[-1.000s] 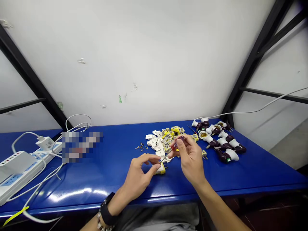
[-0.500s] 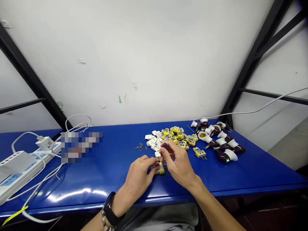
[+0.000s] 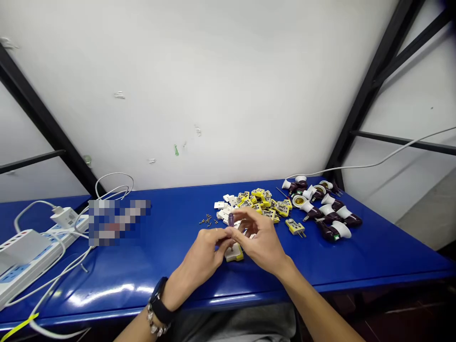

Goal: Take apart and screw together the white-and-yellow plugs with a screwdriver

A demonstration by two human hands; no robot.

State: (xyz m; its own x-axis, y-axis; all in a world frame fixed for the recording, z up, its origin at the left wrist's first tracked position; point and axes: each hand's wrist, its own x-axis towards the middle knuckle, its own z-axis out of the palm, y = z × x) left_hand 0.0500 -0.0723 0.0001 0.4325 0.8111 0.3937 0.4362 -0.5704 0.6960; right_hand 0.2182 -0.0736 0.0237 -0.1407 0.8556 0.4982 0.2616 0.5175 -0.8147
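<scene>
A screwdriver with a translucent purple handle (image 3: pixel 231 219) stands nearly upright, gripped by my right hand (image 3: pixel 261 242). Its tip points down at a yellow plug with a white cover (image 3: pixel 233 253) on the blue table. Close by on the left, my left hand (image 3: pixel 204 254) is closed, thumb and fingertips pinched around the lower part of the screwdriver just above the cover. My fingers partly hide the shaft and the plug. Beyond my hands lie a heap of white covers (image 3: pixel 221 205) and a pile of open yellow plugs (image 3: pixel 261 202).
Loose small screws (image 3: pixel 208 220) lie left of the covers. A single yellow plug (image 3: pixel 295 227) sits to the right, near several dark-and-white bulb sockets (image 3: pixel 333 216). White power strips (image 3: pixel 39 259) with cables occupy the left. Black frame posts (image 3: pixel 359 104) flank the table.
The screwdriver has become more upright, its handle shifting left. My left fingers have moved up from the plug's side to the screwdriver, exposing more of the white cover.
</scene>
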